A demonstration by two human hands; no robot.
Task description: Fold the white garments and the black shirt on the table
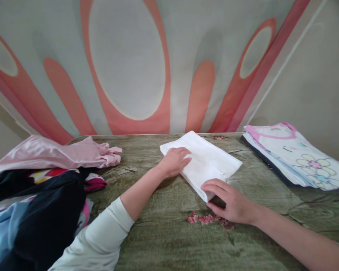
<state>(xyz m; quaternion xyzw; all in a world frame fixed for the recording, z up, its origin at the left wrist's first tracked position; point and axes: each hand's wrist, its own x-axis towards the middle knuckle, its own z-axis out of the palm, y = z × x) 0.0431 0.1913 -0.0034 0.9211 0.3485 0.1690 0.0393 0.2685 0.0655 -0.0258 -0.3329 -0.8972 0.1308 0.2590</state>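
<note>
A folded white garment (200, 158) lies at an angle near the middle of the table, with small shiny beads close to its right corner. My left hand (173, 162) rests on the garment's left side, fingers stretched over the cloth and the thumb a little apart. At the near corner is my right hand (231, 199). Its fingertips are on top of the cloth and its thumb is at the near edge, with the corner between them.
Rumpled clothes, among them a pink satiny piece (67, 154) and a black piece (51, 210), are heaped at left. A stack of folded clothes (299, 158), topped by a flower-print shirt, lies at right. Behind the wood-patterned table (158, 241) hangs a patterned cloth backdrop (180, 49).
</note>
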